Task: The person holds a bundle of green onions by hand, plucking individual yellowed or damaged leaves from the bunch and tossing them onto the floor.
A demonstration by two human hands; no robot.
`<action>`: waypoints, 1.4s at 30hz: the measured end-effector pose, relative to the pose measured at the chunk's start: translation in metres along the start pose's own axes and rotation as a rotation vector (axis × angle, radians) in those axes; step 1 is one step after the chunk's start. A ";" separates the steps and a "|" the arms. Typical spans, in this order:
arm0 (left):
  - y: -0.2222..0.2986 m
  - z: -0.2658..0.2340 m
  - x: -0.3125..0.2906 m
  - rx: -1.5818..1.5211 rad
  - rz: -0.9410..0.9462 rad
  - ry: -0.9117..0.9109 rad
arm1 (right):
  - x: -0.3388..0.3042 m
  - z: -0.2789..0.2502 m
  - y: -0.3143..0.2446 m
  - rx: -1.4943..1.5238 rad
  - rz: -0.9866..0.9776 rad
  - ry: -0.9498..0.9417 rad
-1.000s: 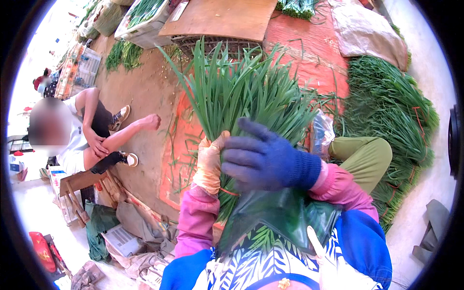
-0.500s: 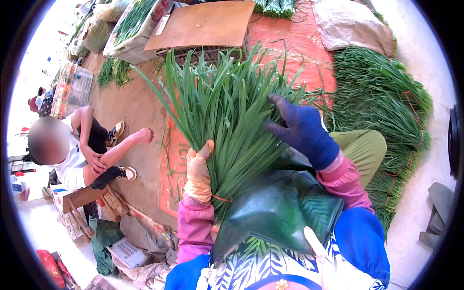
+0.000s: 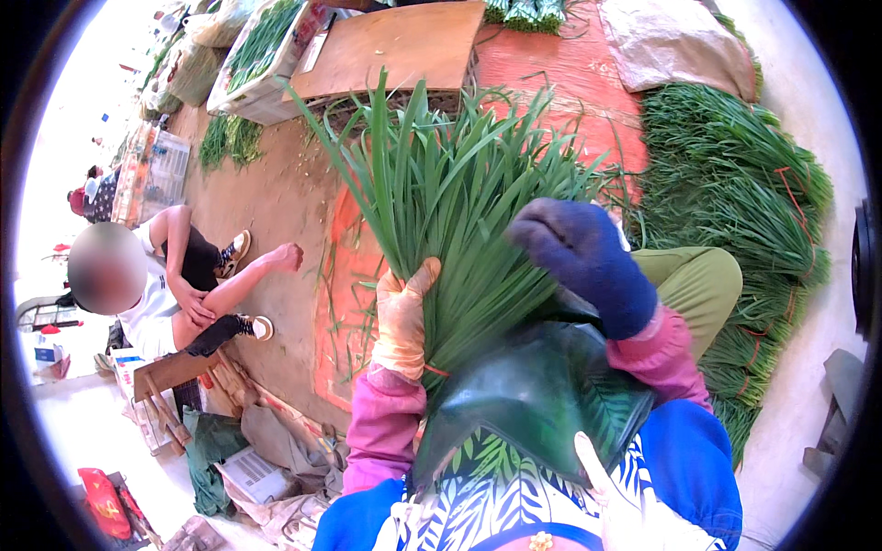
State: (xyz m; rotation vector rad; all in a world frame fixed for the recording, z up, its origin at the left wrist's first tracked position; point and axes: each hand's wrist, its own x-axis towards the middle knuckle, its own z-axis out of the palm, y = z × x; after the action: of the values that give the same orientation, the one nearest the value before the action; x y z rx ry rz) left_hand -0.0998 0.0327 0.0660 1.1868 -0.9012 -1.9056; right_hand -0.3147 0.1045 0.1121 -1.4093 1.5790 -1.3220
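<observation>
Holds the bunch [image 3: 459, 211] clamped in the left hand [image 3: 401, 308] at mid-frame, with the right hand [image 3: 588, 262] curled just beside, cannot tell whether on any of it. Looks gathered, with a red band [image 3: 436, 371] low down, but fanned and uneven on top. Offers room leftward over the brown floor [image 3: 285, 197], less toward the knee [image 3: 698, 285] at right and board [image 3: 395, 46] at upper centre.

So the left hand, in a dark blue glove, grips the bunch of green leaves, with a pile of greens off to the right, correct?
Not quite: the head view shows the left hand in a pale glove; the dark blue glove is on the right hand. The left hand does grip the bunch of green leaves, with the pile of greens at right.
</observation>
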 end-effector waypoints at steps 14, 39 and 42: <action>0.001 -0.002 0.001 -0.130 0.018 -0.014 | -0.040 -0.010 0.028 0.596 0.469 -0.445; -0.005 0.003 0.005 -0.038 0.018 -0.069 | 0.031 0.006 0.029 -0.711 -0.126 -0.118; 0.003 0.006 0.001 -0.041 0.002 -0.082 | 0.027 0.006 0.030 -0.710 -0.221 -0.164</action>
State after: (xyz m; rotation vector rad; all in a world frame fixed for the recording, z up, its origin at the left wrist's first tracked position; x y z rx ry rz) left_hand -0.1051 0.0315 0.0697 1.0892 -0.9018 -1.9741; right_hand -0.3243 0.0746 0.0864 -2.1016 1.9115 -0.7375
